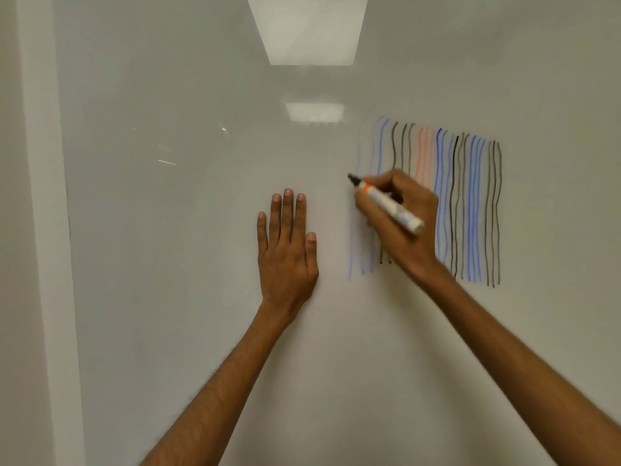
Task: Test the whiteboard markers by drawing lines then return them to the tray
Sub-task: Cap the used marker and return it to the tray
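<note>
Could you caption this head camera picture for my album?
Right hand holds a marker to the whiteboard beside wavy test lines; left hand lies flat.

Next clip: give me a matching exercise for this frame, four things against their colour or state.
Things:
1 left hand
2 right hand
3 marker
4 rightmost line

States:
A black and wavy
B white barrel, orange band
C flat on the whiteboard, fingers straight
D holds the marker

Pairs: 1-C, 2-D, 3-B, 4-A.
</note>
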The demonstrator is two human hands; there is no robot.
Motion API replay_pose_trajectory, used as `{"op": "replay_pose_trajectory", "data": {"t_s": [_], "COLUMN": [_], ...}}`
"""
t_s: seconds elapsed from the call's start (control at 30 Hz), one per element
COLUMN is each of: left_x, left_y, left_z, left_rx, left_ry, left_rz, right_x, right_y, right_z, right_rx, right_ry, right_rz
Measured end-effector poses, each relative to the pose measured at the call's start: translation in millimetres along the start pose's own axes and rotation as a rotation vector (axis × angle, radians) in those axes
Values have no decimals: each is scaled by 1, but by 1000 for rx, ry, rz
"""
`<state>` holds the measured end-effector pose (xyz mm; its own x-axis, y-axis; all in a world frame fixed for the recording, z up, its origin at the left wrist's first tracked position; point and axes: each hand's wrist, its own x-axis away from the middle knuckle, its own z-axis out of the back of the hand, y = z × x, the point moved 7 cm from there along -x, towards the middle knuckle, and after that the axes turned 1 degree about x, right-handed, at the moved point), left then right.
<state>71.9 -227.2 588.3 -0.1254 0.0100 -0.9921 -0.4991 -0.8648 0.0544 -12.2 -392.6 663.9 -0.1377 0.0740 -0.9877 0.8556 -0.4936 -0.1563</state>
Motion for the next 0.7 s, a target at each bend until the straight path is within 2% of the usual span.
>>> {"op": "replay_pose_trajectory", "data": {"t_s": [0.13, 0.27, 0.47, 0.7], "left_x": [0, 0, 0, 1], "left_y": [0, 0, -1, -1], "left_z": [0, -1, -2, 0], "left_rx": [-7, -1, -4, 6], "left_ry": [7, 7, 12, 18], "left_rz": [-2, 0, -7, -11], "right_x": [-70, -100, -81, -39], "right_y": [-4, 7, 5, 9], "right_z": [2, -10, -33, -35], "right_rx": [-21, -38, -55, 35], "right_ry": [102, 101, -16, -103], "right_rz": [37, 0, 55, 63]}}
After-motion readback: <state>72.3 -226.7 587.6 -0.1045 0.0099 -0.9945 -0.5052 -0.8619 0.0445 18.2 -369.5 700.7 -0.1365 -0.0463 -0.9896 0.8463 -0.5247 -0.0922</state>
